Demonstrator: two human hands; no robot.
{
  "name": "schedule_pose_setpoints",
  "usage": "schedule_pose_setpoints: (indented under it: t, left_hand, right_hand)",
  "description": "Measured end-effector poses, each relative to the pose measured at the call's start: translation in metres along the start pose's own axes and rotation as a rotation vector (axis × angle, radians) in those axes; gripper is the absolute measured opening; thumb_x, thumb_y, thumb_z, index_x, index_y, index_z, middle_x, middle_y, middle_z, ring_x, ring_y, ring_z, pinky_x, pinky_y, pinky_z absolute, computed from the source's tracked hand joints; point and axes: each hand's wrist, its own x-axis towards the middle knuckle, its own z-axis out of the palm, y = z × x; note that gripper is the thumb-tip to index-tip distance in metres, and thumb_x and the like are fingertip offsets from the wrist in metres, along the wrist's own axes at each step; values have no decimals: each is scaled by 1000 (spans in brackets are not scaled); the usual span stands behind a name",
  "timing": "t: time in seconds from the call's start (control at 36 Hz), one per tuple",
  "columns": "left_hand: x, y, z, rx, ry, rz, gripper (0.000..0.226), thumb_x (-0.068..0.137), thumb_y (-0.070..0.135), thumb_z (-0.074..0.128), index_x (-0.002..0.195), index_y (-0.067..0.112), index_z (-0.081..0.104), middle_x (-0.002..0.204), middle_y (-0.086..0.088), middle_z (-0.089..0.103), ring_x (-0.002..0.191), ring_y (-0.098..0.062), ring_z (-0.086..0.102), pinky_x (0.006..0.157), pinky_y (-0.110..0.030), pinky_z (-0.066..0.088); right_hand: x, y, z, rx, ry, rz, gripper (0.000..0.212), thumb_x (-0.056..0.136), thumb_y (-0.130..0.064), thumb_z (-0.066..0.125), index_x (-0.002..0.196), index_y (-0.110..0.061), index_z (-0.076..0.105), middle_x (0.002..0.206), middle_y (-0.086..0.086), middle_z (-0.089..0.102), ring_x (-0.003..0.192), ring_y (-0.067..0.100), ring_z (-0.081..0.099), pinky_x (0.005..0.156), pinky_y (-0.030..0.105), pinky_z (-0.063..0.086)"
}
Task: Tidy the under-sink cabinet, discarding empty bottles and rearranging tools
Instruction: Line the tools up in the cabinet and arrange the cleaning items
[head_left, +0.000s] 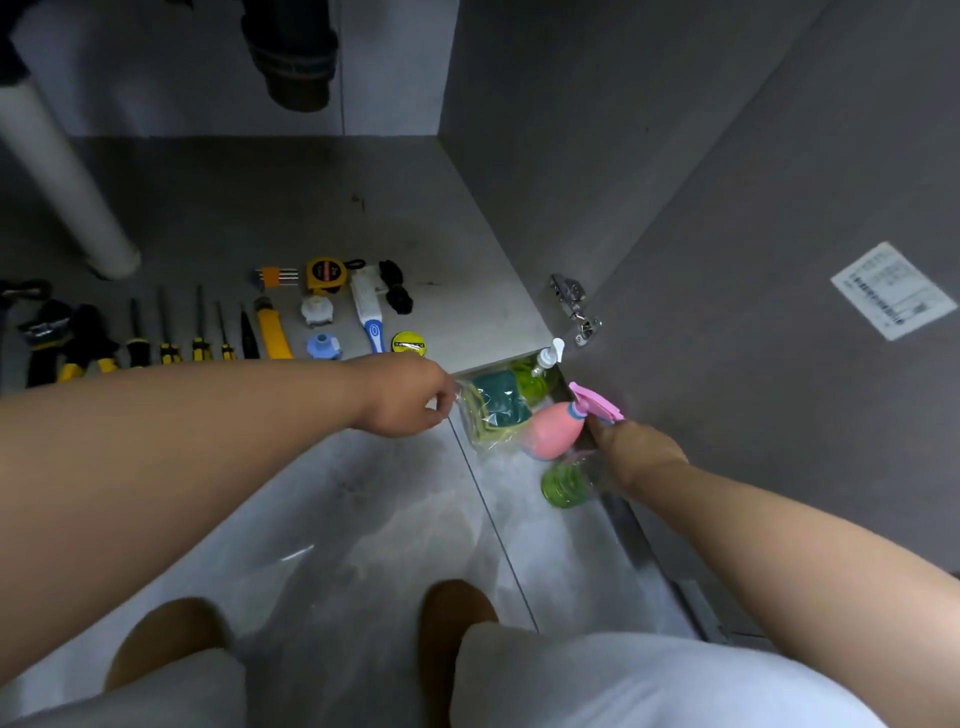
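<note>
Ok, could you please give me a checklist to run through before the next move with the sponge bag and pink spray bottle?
1. Left hand grip on sponge bag: ok, pinching its edge.
2. Right hand grip on pink spray bottle: cannot tell, fingertips unclear.
3. Pink spray bottle empty: cannot tell.
4. Green bottle out of the way: not ok, lies beside the right wrist.
5. Screwdrivers lined up in cabinet: ok.
</note>
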Motion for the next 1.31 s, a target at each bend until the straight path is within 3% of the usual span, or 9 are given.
schedule_pose_setpoints:
  t: [0.14,0.22,0.39,0.58,0.69,0.83,1.0,1.14,1.31]
  left_hand:
    - [-31,9,-27,66,-36,-53,22,99,34,53,117,29,66,80,17,48,88,-13,50,73,-24,37]
    - [-55,21,-43,10,-52,-107,24,98,35,57,118,28,67,88,11,55,92,-16,56,77,-25,43]
    - [-101,50,-61,-258,-164,-205,54,90,39,73,137,25,52,109,-4,68,88,-19,67,88,-36,56]
    - [-134,82,-60,-542,53,-170,110,70,43,90,156,35,22,148,-2,45,135,-19,47,114,-35,40]
    - [-142,81,-57,-749,277,-151,80,72,32,91,138,28,47,128,3,59,113,-11,60,95,-20,50]
    - [-140,65,-71,-933,419,-153,56,71,28,91,118,29,60,109,8,69,98,-7,67,73,-21,53]
    - [-102,44,-73,-915,492,-246,59,69,31,92,119,25,61,112,6,69,105,-13,66,96,-33,54]
    - [-60,23,-67,-869,655,-402,60,85,27,80,138,19,55,134,0,62,123,-19,59,97,-22,44]
    - [-39,-13,-55,-698,617,-493,28,91,26,69,118,25,66,145,0,53,132,-19,51,104,-25,40]
  right_hand:
    - [-20,9,-9,159,39,-51,57,89,-25,57,145,-27,43,133,11,60,116,33,61,89,34,50]
    - [-36,11,-30,340,149,-109,34,83,-31,62,116,-21,62,129,3,65,111,29,63,83,30,51]
    - [-91,-1,-104,659,332,-207,15,73,-40,67,76,-26,62,73,-6,68,71,18,66,64,28,52]
    - [-157,-31,-173,1019,435,-419,9,74,-27,64,72,-19,66,65,-5,65,53,12,59,52,21,50]
    - [-176,-44,-196,1312,366,-535,8,84,-21,68,80,-14,67,71,-5,65,56,9,59,53,22,53]
    - [-162,-56,-196,1397,250,-528,37,79,-47,80,109,-28,67,100,0,64,80,7,62,64,22,53]
    - [-115,-82,-189,1308,173,-497,46,67,-56,85,106,-48,63,98,-19,73,94,2,70,79,32,60]
    - [-49,-93,-193,1349,200,-356,47,66,-48,88,104,-36,63,99,-10,73,87,8,69,67,26,56]
    - [58,-89,-191,1153,331,-137,49,66,-39,85,105,-25,60,101,2,72,82,22,71,72,36,61]
